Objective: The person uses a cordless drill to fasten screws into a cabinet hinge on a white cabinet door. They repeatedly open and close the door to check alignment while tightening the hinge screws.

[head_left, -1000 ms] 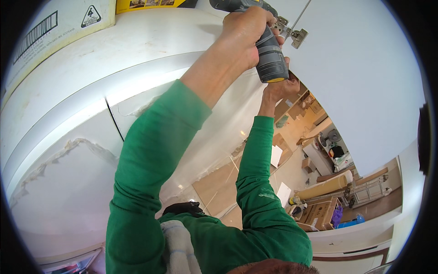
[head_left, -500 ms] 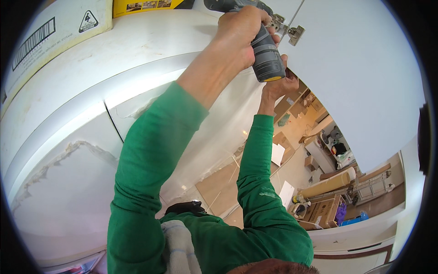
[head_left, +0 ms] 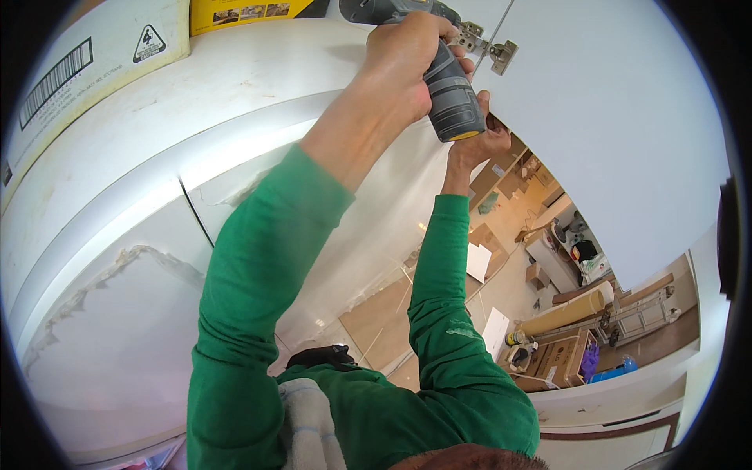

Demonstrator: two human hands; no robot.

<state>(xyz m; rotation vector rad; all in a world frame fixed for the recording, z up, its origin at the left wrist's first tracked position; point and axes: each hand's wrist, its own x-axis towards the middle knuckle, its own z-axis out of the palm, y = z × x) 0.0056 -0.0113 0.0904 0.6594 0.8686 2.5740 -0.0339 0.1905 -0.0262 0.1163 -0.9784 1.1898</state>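
Note:
A grey-and-black cordless drill (head_left: 456, 100) with a yellow patch on its base is gripped in my left hand (head_left: 403, 66), fingers wrapped around the handle. Its front end points right, up against a metal hinge (head_left: 471, 37) at the top of the view; whether the bit touches a screw is hidden. Another metal hinge part (head_left: 503, 56) sits on the white cabinet door (head_left: 611, 141). Below the drill, my right hand (head_left: 487, 145) holds the door's lower edge, thumb up and fingers curled, partly hidden.
A white curved surface (head_left: 235, 78) bears a carton (head_left: 94, 70) and a yellow box (head_left: 251, 14) at upper left. Past the door lie a floor with cardboard pieces (head_left: 487, 239), a rolled tan sheet (head_left: 568, 309), a cardboard box (head_left: 558, 356) and a metal ladder (head_left: 644, 315).
The drill, both hands and the hinge sit slightly farther left in the picture, along with the whole scene. Both grips look the same.

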